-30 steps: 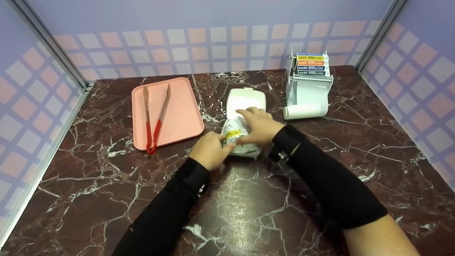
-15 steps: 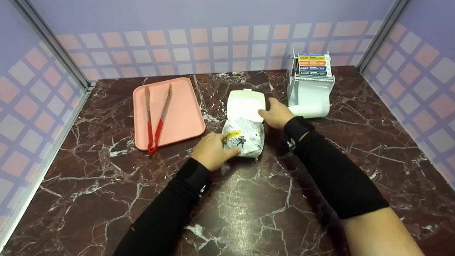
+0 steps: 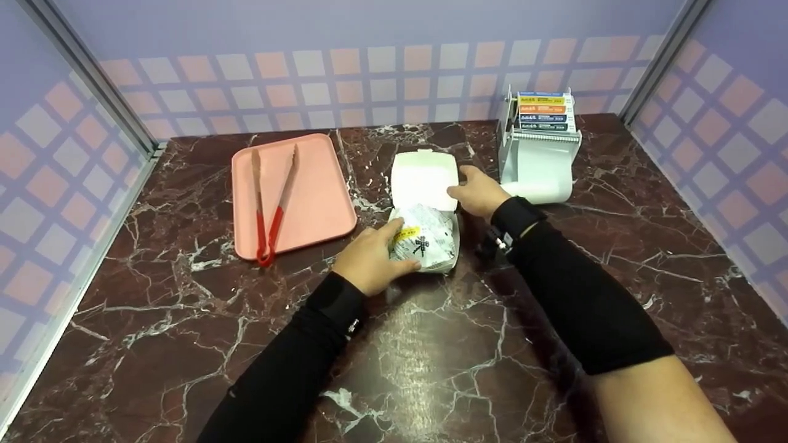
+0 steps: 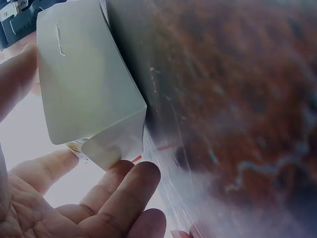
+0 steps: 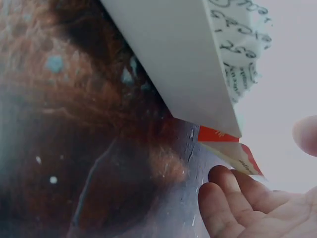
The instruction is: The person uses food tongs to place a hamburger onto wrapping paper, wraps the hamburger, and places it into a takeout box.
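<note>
An open white burger box (image 3: 454, 246) stands mid-table, its lid (image 3: 425, 175) folded back away from me. Inside lies a paper-wrapped burger (image 3: 434, 232) with dark print and a yellow sticker (image 3: 407, 233). My left hand (image 3: 372, 258) rests at the near left corner, index finger on the wrapper and thumb along the front edge. In the left wrist view, its other fingertips (image 4: 148, 173) touch the box's side. At the lid's right edge is my right hand (image 3: 481, 192), thumb apart from the fingers. The right wrist view shows those fingers (image 5: 230, 188) beneath the lid's red-and-cream edge.
A pink tray (image 3: 320, 191) stands on the left with red-handled tongs (image 3: 271, 231) lying on it. Back right is a label dispenser (image 3: 542, 147) with coloured labels and a white paper roll (image 3: 538, 192) close beside my right hand. Patterned walls enclose the table.
My right hand has left the wrapped burger and moved right to the lid's edge. The lid's far edge has risen slightly. My left index finger has come up onto the wrapper.
</note>
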Demonstrator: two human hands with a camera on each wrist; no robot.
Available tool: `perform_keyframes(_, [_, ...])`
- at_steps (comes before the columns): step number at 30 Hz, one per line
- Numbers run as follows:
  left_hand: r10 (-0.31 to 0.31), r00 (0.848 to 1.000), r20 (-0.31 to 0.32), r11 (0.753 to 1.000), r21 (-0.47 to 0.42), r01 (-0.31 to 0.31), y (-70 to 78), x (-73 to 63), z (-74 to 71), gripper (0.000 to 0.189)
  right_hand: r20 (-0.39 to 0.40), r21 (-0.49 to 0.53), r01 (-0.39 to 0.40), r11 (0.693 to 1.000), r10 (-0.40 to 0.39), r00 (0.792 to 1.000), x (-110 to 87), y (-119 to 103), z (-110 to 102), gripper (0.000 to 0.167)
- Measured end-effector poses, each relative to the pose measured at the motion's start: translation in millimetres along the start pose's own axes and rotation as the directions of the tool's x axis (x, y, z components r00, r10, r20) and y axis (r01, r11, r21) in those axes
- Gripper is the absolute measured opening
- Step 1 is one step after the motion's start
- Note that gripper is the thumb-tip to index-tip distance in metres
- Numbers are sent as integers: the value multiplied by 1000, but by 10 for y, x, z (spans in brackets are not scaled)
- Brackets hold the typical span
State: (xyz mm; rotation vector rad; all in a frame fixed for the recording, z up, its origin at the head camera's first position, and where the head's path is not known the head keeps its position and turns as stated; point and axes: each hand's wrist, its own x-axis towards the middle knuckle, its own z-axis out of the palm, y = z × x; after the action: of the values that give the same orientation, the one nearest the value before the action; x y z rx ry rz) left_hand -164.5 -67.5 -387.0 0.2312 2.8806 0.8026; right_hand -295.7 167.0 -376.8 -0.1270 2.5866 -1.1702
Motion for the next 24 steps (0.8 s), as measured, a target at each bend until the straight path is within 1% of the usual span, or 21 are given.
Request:
perform_keyframes(4, [0, 1000, 7, 1000, 12, 0, 5, 3, 2, 97, -29, 76, 27, 997, -25, 999, -9, -22, 24, 78])
perform_keyframes(7, [3, 1000, 14, 1000, 19, -4, 5, 10, 2, 99, -64, 134, 73, 988, -65, 996, -27, -45, 41, 75])
perform_keyframes(10, [11, 1000, 18, 1000, 29, -11, 4, 19, 0, 102, -92, 239, 139, 961, -121, 988, -51, -79, 56, 71])
perform_keyframes(13, [16, 1000, 16, 999, 37, -17, 2, 31, 0, 103, -109, 329, 189, 925, -162, 981, -93, -116, 62, 67])
perform_keyframes(15, [19, 1000, 13, 999, 35, -19, 0, 39, 3, 103, -120, 347, 201, 916, -169, 978, -123, -130, 57, 66])
perform_keyframes(18, [17, 1000, 5, 999, 30, -17, -3, 46, 7, 102, -123, 347, 196, 917, -162, 979, -178, -139, 41, 64])
perform_keyframes(24, [2, 1000, -1, 999, 41, -2, -3, 44, 12, 103, -96, 376, 203, 904, -179, 979, -279, -119, 17, 54])
